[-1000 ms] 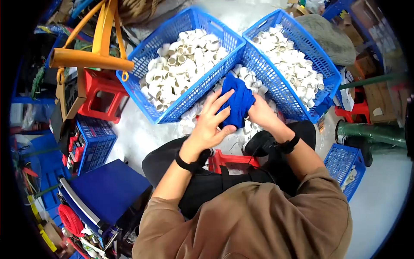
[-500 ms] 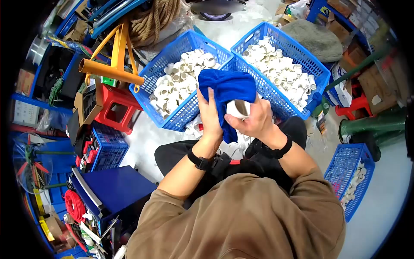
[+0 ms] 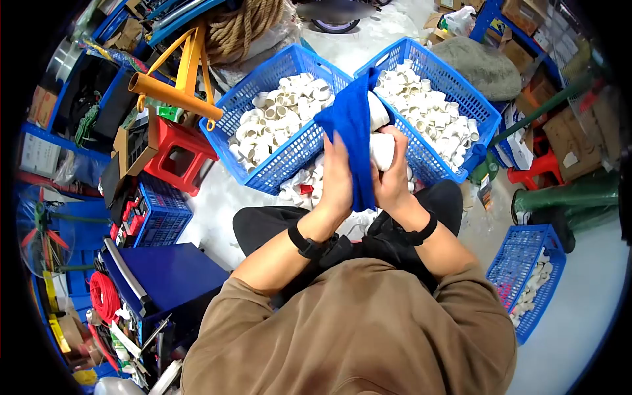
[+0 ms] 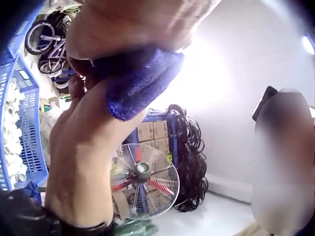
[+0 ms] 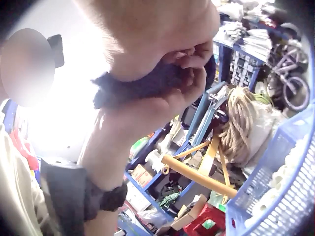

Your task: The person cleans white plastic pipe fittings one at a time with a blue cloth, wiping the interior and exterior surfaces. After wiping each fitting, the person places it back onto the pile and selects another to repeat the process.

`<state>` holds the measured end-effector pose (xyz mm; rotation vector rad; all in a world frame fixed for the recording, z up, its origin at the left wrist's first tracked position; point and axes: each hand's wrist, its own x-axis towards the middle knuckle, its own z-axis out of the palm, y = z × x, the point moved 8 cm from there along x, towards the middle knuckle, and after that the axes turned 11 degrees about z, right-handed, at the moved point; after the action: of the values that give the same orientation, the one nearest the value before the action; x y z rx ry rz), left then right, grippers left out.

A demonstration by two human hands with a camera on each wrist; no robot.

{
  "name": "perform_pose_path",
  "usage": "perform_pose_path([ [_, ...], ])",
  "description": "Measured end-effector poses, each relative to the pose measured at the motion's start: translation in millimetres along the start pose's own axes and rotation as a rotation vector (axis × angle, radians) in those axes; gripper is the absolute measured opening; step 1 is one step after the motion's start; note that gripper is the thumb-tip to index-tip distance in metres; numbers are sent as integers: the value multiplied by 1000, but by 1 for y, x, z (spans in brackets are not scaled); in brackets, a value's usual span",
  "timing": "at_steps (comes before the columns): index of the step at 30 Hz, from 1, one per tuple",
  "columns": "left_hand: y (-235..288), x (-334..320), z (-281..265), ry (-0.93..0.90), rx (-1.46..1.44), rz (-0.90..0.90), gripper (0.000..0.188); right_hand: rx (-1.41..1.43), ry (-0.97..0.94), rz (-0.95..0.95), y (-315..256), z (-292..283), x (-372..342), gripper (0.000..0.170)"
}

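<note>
In the head view both hands meet in front of the lap around a blue cloth (image 3: 359,141) and a white pipe fitting (image 3: 382,151). My left hand (image 3: 334,174) grips the cloth from the left, with the fabric hanging in an upright fold. On the other side, my right hand (image 3: 394,176) holds the fitting, its fingers curled over the outer side. More white plastic shows just above, partly covered by the cloth. Between the two hands, the left wrist view shows the bunched cloth (image 4: 142,88); the fitting is hidden there.
Two blue crates, left (image 3: 263,178) and right (image 3: 454,79), hold many white fittings, with more lying between them. An orange metal frame (image 3: 174,95) and a red stool (image 3: 174,155) stand at left. A smaller blue crate (image 3: 526,230) sits at right.
Both hands have risen from low between the crates and come together. The white fitting has come into sight in the right hand, and the cloth has turned from spread flat to upright.
</note>
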<state>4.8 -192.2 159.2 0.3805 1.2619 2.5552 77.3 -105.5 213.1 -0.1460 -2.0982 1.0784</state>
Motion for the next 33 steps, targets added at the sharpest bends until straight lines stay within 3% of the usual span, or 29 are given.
perform_pose_path([
  [2,8,-1,6,-70,-5,68,56,55,-83,78,-4,0,-1,58],
  [4,27,3,13,-140,80,100,56,-150,-94,0,-6,5,-3,60],
  [6,29,7,5,-115,87,67,53,-151,-133,-41,-15,5,-1,65],
  [8,30,11,-7,-49,-116,-65,40,-248,-250,-131,-37,0,8,62],
  [9,25,13,-12,-73,-162,-106,41,-241,-401,-8,-33,-4,13,57],
  [10,29,11,-15,-70,-162,-105,41,-193,-360,-53,-27,-15,16,55],
  [12,30,1,-13,-76,-400,-250,63,30,-286,193,20,-42,23,61],
  [14,32,-6,-10,-279,-555,-284,69,248,-79,109,14,-39,46,64],
  [16,32,-20,2,-246,-700,-463,66,423,-313,213,27,-7,49,85],
  [18,22,-24,9,-439,-837,-443,63,549,-509,80,34,26,41,94],
  [20,15,-32,6,96,-816,-693,61,909,-557,266,21,43,20,95],
  [21,9,-31,-7,101,-816,-688,61,1075,-436,373,13,45,15,85],
  [23,-2,-35,-25,-226,-748,-714,55,1008,-352,444,30,48,4,80],
  [24,1,-36,-31,59,-567,-755,51,933,-261,513,39,45,-1,77],
  [26,-10,-27,-47,66,-335,-641,49,1022,-67,719,55,56,-16,66],
  [27,-14,-20,-54,-115,-193,-537,51,1108,-8,850,60,64,-26,65],
  [28,-8,-16,-58,12,17,-407,50,1192,54,983,64,69,-36,63],
  [30,-4,8,-84,-3,672,-40,50,1285,44,1057,70,74,-40,61],
  [31,15,11,-73,-26,801,-25,50,1327,10,1119,64,72,-39,60],
  [32,43,7,-60,-23,1138,59,49,1367,-26,1184,57,70,-38,60],
  [33,64,6,-44,-70,1284,406,49,1368,-23,1187,56,70,-38,60],
])
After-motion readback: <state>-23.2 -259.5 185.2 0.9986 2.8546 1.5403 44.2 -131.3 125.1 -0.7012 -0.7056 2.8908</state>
